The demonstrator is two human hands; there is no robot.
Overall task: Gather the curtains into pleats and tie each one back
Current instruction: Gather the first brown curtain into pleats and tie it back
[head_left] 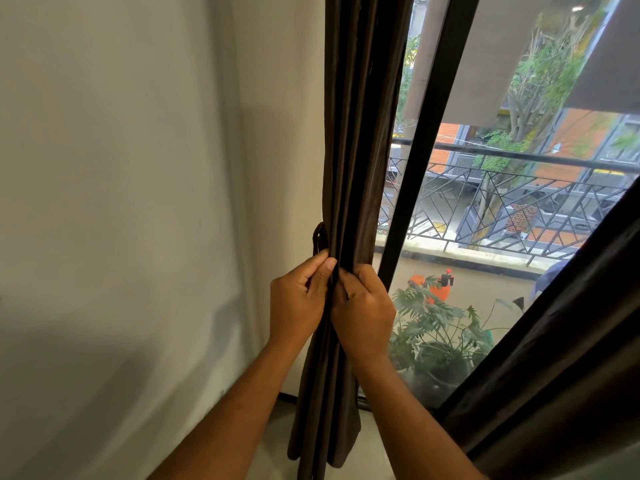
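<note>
A dark brown curtain (356, 150) hangs gathered into narrow vertical folds at the left edge of the window. My left hand (298, 299) pinches the folds from the left at waist height, thumb on the front. My right hand (363, 306) grips the same bundle from the right, touching the left hand. A dark tie-back loop (319, 239) hangs against the wall just above my left hand, behind the curtain's edge. A second dark curtain (554, 368) slants across the lower right corner.
A pale wall (138, 202) fills the left half. The black window frame (419, 161) stands right of the curtain. Through the glass are a potted plant (440, 327), a balcony railing (519, 199) and buildings. The floor (349, 455) shows below.
</note>
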